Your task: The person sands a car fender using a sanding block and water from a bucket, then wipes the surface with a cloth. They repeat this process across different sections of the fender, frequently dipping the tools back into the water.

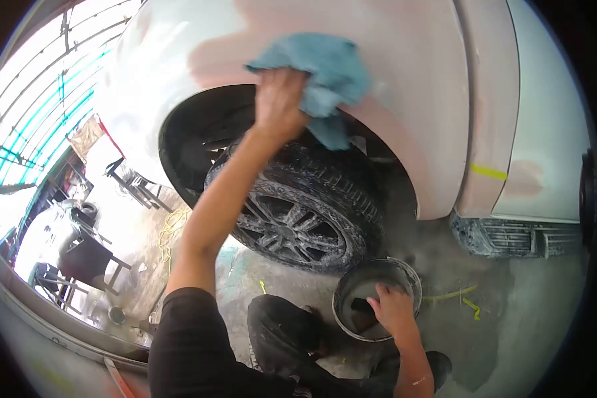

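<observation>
My left hand (pixel 282 99) is stretched up to the fender (pixel 418 86) and closed on a light blue cloth (pixel 328 63). The cloth is bunched against the panel above the wheel arch, and one end hangs over the arch's edge. Low on the right, my right hand (pixel 393 310) reaches over a dark round bucket (pixel 414 282), its thumb apart from the fingers. Below the thumb, a dark flat piece (pixel 363 317) shows in the bucket's greyish water. The wheel (pixel 288 229), dusted with whitish residue, sits turned inside the arch between my arms.
Yellow tape (pixel 489 172) marks the panel seam, and tape scraps (pixel 471 308) lie on the wet concrete floor. A dusty side step (pixel 511 237) juts out at right. Left are a yellow cord (pixel 171 232) and dark stools (pixel 86 255). Another painted panel (pixel 46 358) borders the lower left.
</observation>
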Demonstrator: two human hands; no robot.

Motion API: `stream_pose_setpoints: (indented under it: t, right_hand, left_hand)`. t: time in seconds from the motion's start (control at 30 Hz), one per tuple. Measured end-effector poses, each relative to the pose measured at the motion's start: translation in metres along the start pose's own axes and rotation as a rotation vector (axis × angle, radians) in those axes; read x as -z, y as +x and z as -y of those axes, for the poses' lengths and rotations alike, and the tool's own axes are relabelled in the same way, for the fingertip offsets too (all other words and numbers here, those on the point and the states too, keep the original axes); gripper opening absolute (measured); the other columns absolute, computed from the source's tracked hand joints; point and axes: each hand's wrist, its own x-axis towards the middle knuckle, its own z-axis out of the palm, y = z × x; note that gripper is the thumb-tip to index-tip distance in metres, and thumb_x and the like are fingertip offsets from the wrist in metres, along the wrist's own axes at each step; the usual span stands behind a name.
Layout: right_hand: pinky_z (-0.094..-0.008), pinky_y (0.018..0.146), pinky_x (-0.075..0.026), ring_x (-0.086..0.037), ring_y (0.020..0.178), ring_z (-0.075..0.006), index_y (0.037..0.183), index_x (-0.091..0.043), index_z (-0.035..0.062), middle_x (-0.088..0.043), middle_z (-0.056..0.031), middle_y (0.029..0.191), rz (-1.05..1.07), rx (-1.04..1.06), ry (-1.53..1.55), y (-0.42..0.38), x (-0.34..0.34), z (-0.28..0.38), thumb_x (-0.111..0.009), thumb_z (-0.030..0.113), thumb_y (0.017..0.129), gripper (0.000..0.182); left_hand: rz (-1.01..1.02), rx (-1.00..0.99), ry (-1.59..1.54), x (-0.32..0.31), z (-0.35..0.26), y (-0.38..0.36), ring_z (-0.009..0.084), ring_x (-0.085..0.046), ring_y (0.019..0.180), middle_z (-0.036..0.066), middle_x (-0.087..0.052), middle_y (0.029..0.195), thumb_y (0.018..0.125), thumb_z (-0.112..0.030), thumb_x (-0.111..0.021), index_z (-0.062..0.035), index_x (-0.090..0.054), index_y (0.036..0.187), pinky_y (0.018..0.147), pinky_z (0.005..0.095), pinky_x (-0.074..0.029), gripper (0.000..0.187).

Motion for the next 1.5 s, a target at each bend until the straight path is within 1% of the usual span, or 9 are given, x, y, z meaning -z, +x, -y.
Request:
stream_pose_setpoints:
  t: [0.17, 0.23, 0.37, 0.53, 1.03, 1.1, 1.27, 1.37, 1.5]
  right_hand:
    - [-0.0496, 0.068, -0.056, -0.071, 0.077, -0.0389, 0.110, -0.067, 0.0054, -0.072, -0.0144, 0.084, 0.024, -0.022, -0.025, -0.014, -0.014, -0.002, -0.073, 0.035, 0.091, 0.036]
    - [-0.0494, 0.069, -0.056, -0.071, 0.078, -0.0384, 0.109, -0.067, 0.0054, -0.072, -0.0142, 0.086, 0.106, -0.039, -0.032, -0.021, -0.017, -0.004, -0.073, 0.035, 0.091, 0.035]
    - [-0.0469, 0.070, -0.058, -0.072, 0.080, -0.0358, 0.106, -0.067, 0.0044, -0.073, -0.0144, 0.092, 0.141, -0.023, -0.041, -0.030, -0.013, -0.004, -0.072, 0.035, 0.092, 0.034]
    - [-0.0425, 0.070, -0.058, -0.074, 0.080, -0.0304, 0.106, -0.066, 0.0035, -0.073, -0.0130, 0.093, 0.099, -0.026, -0.060, -0.041, -0.004, -0.002, -0.073, 0.035, 0.091, 0.036]
    - [-0.0399, 0.067, -0.059, -0.073, 0.074, -0.0286, 0.096, -0.065, 0.0051, -0.070, -0.0086, 0.081, 0.011, 0.077, -0.005, -0.005, -0.003, 0.019, -0.074, 0.033, 0.088, 0.030]
    - [-0.0401, 0.067, -0.059, -0.073, 0.074, -0.0289, 0.096, -0.065, 0.0042, -0.070, -0.0088, 0.081, 0.035, 0.085, -0.002, -0.002, -0.007, 0.023, -0.073, 0.031, 0.089, 0.029]
    - [-0.0410, 0.066, -0.058, -0.074, 0.076, -0.0287, 0.115, -0.065, 0.0013, -0.071, -0.0116, 0.090, 0.123, 0.089, 0.009, 0.014, -0.027, 0.024, -0.066, 0.037, 0.096, 0.041]
    - [-0.0411, 0.065, -0.058, -0.074, 0.076, -0.0285, 0.114, -0.064, -0.0006, -0.071, -0.0119, 0.090, 0.123, 0.073, 0.065, 0.021, -0.020, 0.030, -0.066, 0.037, 0.096, 0.042]
    - [-0.0411, 0.065, -0.059, -0.074, 0.077, -0.0277, 0.114, -0.063, -0.0019, -0.070, -0.0117, 0.090, 0.076, 0.101, 0.025, 0.021, -0.021, 0.031, -0.066, 0.037, 0.095, 0.043]
  left_hand:
    - [-0.213, -0.010, 0.375, 0.006, 0.177, -0.062, 0.0510, -0.048, 0.127, 0.032, -0.053, 0.133, 0.093, -0.029, -0.065, 0.0078, -0.055, 0.131, 0.112, 0.0603, -0.035, 0.054]
    - [-0.107, 0.562, 0.052, 0.025, 0.191, -0.072, 0.0525, -0.039, 0.138, 0.034, -0.049, 0.143, 0.099, -0.038, -0.060, 0.0110, -0.049, 0.139, 0.119, 0.0576, -0.028, 0.064]
    - [-0.100, 0.705, 0.094, 0.029, 0.312, -0.091, 0.0462, -0.021, 0.152, 0.030, -0.033, 0.162, 0.103, -0.061, -0.047, 0.0054, -0.040, 0.154, 0.125, 0.0514, -0.017, 0.084]
    - [-0.331, 0.414, 0.117, 0.041, 0.238, -0.014, 0.0412, -0.059, 0.123, 0.025, -0.068, 0.128, 0.105, -0.047, -0.053, 0.0047, -0.070, 0.122, 0.108, 0.0512, -0.040, 0.057]
    - [-0.139, -0.183, 0.149, -0.026, -0.018, 0.142, 0.0455, -0.055, 0.130, 0.022, -0.069, 0.129, 0.099, -0.061, -0.054, -0.0034, -0.068, 0.130, 0.121, 0.0514, -0.031, 0.067]
    - [0.018, -0.098, 0.190, -0.027, -0.075, 0.136, 0.0458, -0.050, 0.130, 0.027, -0.060, 0.134, 0.088, -0.033, -0.069, 0.0030, -0.062, 0.125, 0.119, 0.0604, -0.027, 0.052]
    - [0.515, -0.308, 0.138, -0.029, -0.158, 0.132, 0.0417, -0.046, 0.137, 0.028, -0.050, 0.147, 0.089, -0.031, -0.067, 0.0025, -0.049, 0.147, 0.120, 0.0598, -0.027, 0.069]
    - [0.184, -0.568, 0.037, -0.067, -0.174, 0.094, 0.0384, -0.056, 0.126, 0.020, -0.072, 0.110, 0.080, -0.038, -0.075, -0.0116, -0.069, 0.129, 0.113, 0.0511, -0.036, 0.055]
    - [0.256, -0.690, -0.039, -0.093, -0.216, 0.040, 0.0261, -0.053, 0.126, 0.010, -0.065, 0.123, 0.074, -0.034, -0.074, -0.0125, -0.073, 0.117, 0.107, 0.0461, -0.039, 0.047]
